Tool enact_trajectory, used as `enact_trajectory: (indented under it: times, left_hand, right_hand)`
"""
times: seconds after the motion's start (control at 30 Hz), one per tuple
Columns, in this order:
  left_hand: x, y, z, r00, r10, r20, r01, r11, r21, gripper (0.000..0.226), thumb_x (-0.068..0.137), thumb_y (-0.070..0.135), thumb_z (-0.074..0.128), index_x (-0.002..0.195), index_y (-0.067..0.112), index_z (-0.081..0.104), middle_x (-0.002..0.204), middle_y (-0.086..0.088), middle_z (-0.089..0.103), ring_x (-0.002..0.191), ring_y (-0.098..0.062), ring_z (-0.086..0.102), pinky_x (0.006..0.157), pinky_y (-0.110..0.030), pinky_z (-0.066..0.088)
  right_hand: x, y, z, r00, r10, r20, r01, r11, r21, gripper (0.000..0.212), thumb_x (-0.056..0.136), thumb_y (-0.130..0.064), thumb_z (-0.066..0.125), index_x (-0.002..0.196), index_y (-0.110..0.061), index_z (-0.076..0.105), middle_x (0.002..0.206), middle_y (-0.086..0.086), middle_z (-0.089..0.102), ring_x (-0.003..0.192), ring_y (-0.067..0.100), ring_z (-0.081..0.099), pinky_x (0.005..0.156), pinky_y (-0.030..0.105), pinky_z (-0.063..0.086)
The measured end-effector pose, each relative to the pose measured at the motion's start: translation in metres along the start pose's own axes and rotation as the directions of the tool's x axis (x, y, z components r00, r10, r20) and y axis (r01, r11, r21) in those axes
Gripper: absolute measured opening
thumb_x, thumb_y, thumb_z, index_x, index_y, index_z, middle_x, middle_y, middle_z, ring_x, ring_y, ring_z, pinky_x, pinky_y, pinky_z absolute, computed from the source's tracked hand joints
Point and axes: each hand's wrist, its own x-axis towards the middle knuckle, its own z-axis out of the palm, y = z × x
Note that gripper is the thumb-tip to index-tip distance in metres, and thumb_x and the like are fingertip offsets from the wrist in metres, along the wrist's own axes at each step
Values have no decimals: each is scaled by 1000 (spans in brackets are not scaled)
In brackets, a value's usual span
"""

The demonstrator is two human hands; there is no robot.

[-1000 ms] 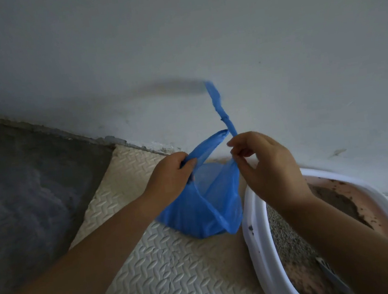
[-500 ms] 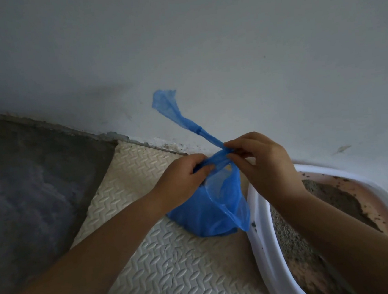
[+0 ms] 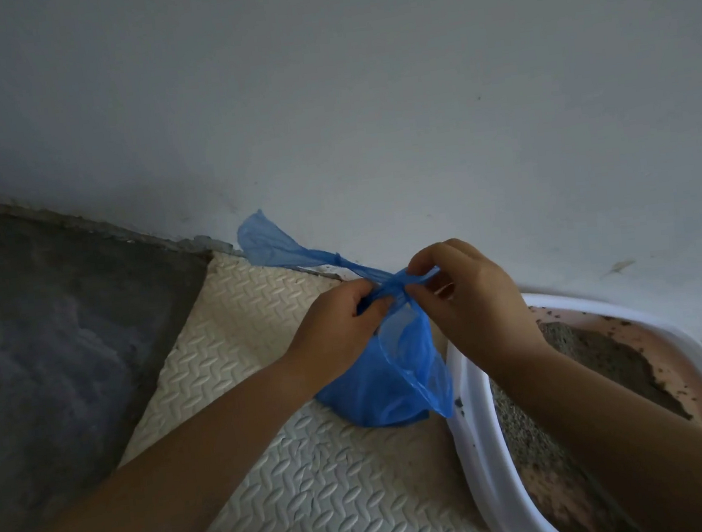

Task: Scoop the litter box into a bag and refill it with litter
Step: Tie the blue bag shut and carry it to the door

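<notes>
Between our two grips, where the strips cross, the neck of the blue bag (image 3: pixel 380 392) is being tied. Our left hand (image 3: pixel 339 332) has its fingers curled round one twisted strip of plastic. Our right hand (image 3: pixel 469 296) pinches the other strip between thumb and fingertips. Beyond the left-hand grip a loose tail (image 3: pixel 266 240) of the bag flares out toward the wall (image 3: pixel 368 112).

Below both grips the bag's body sits rounded on the foam mat (image 3: pixel 286 489). From that we judge the scooping done or nearly so, and closing the bag to be the step in hand. The knot does not look drawn tight yet: a flap of the mouth hangs slack just under the right-hand grip.

Down and to the right of our grips lies the litter box (image 3: pixel 479 447), its white rim just beside the bag. The litter (image 3: pixel 596 348) in it is thin and patchy, banked grey at the far side, with bare pinkish bottom and dark crumbs showing. As we read it, the refill is all to come. Neither a scoop nor a supply of fresh litter shows clearly in view.

Left of the grips, past the mat's edge, runs a grey floor (image 3: pixel 47 362). Our right forearm (image 3: pixel 620 454) lies across the box and hides part of it. The bag sits close against the rim and will need moving aside before we pour. We also judge that the thin plastic could tear if we pull the strips hard.
</notes>
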Motion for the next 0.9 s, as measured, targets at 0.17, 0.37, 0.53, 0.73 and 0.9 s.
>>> enact_trajectory:
  times: [0.17,0.37,0.53,0.73,0.9]
  left_hand:
    - [-1,-3,-1,1000,14,13,-14,1000,-22,22,94,26,55,80,9,62,63,-2,62,59,-15,59,61,-30,47]
    - [0,-4,-2,998,46,37,-44,999,-31,18,94,24,54,80,17,62,60,8,59,57,-3,56,58,-20,45]
    - [1,-3,-2,996,73,54,-73,997,-5,22,96,23,53,75,26,58,58,10,55,55,0,53,54,-13,39]
    - [2,-4,-4,992,78,95,-77,997,-9,16,95,24,54,81,28,61,62,10,57,58,-1,53,58,-24,43]
    - [1,-3,-6,989,104,106,-107,994,24,15,94,23,56,80,23,62,64,6,58,61,-4,53,61,-29,44]
  right_hand:
    - [-1,-2,1,997,-66,40,68,997,-49,12,85,-14,67,92,-23,64,91,-13,57,72,4,59,63,34,54]
    - [0,2,5,989,-127,80,135,985,-104,21,87,-15,66,106,-23,71,91,-7,62,77,9,61,62,31,54]
    - [2,11,8,974,-193,117,214,957,-197,28,84,-20,64,111,-16,70,86,-2,62,80,18,58,69,33,50]
    - [0,16,3,969,-182,167,229,916,-329,33,79,-27,72,111,-21,69,86,-3,59,80,20,56,72,29,35]
    - [-1,14,3,973,-174,151,218,909,-356,15,79,-21,73,94,-20,72,81,-3,56,76,21,56,69,29,33]
